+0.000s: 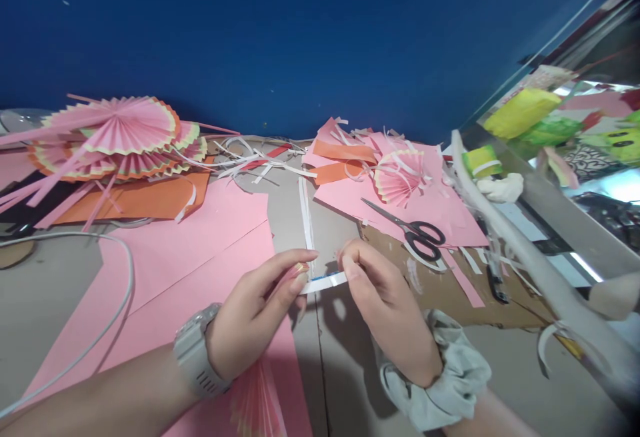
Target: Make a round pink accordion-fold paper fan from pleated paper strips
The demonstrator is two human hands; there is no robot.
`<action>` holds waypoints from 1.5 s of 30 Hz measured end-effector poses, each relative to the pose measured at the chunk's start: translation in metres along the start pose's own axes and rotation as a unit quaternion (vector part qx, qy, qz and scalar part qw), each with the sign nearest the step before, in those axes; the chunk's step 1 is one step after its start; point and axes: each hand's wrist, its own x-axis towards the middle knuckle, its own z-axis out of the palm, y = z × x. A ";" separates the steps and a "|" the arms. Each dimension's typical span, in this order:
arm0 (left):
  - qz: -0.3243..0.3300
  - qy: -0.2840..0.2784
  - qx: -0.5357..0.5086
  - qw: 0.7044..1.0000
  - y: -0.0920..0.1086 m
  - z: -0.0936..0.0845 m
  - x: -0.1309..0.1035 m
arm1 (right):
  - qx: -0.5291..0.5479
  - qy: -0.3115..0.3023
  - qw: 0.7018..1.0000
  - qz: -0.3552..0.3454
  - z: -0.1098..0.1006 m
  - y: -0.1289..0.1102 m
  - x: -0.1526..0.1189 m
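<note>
A short white strip (325, 282), maybe paper or tape, is stretched between my hands, with a bit of blue showing behind it. My left hand (265, 297) is closed, pinching the strip's left end along with the tip of a folded pink paper piece. The fingers of my right hand (375, 290) pinch the strip's other end. Below my left hand, partly hidden by it, is a pleated pink paper fan (257, 397) with yellowish edges. Large pink paper sheets (200, 257) lie under my left hand. Black-handled scissors (410, 227) rest beyond my right hand, blades partly apart.
Finished-looking pink pleated fans (120, 130) are stacked at the back left over orange paper (135, 197). Paper scraps and a small pleated fan (400, 174) lie at the back right. A white cable (131, 270) loops at left; a pale bar (530, 257) slants at right.
</note>
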 end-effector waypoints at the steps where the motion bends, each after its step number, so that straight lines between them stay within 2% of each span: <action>1: -0.001 -0.001 0.003 1.000 0.000 0.000 0.000 | -0.016 0.000 1.000 0.001 0.000 0.000 0.000; 4: -0.007 -0.006 0.012 1.000 -0.001 0.000 0.000 | -0.073 0.005 0.997 -0.007 0.003 -0.002 0.000; 7: -0.026 -0.005 -0.004 1.000 -0.002 0.003 0.003 | -0.120 -0.020 0.992 -0.038 0.003 -0.005 -0.001; 10: -0.029 0.041 -0.061 0.997 0.000 0.003 0.009 | -0.135 -0.043 0.985 -0.098 -0.003 -0.006 -0.003; 13: -0.015 0.093 -0.097 0.991 0.004 -0.001 0.015 | -0.166 0.032 0.977 -0.130 -0.017 0.000 0.000; 15: -0.021 0.100 -0.111 0.989 0.006 -0.005 0.017 | -0.228 0.091 0.962 -0.121 -0.026 0.008 0.004; 19: -0.050 0.056 -0.140 0.987 0.004 -0.010 0.017 | -0.351 0.127 0.920 -0.120 -0.035 0.028 0.016; 21: -0.058 0.025 -0.158 0.985 0.003 -0.010 0.016 | -0.377 0.128 0.910 -0.116 -0.035 0.034 0.019; 25: -0.062 -0.024 -0.197 0.978 0.003 -0.009 0.015 | -0.347 0.134 0.923 -0.096 -0.031 0.034 0.017; 29: -0.090 -0.105 -0.217 0.966 0.003 -0.007 0.014 | -0.323 0.112 0.939 -0.032 -0.024 0.026 0.009; 33: -0.071 -0.166 -0.213 0.960 -0.004 -0.004 0.011 | -0.240 0.074 0.966 -0.067 -0.015 0.017 0.008; 36: -0.075 -0.174 -0.183 0.965 -0.010 -0.001 0.009 | -0.145 -0.012 0.988 -0.044 -0.007 0.008 0.007; 38: -0.093 -0.169 -0.132 0.972 -0.011 0.000 0.008 | -0.095 -0.102 0.990 0.015 -0.001 0.002 0.006; 40: -0.108 -0.163 -0.092 0.976 -0.009 0.000 0.007 | -0.062 -0.152 0.985 0.054 0.001 -0.001 0.005; 42: -0.123 -0.172 -0.082 0.974 -0.004 0.000 0.007 | -0.059 -0.120 0.990 0.055 -0.001 0.000 0.005; 45: -0.137 -0.200 -0.067 0.968 0.003 -0.001 0.007 | -0.093 0.000 0.995 0.043 -0.014 0.008 0.009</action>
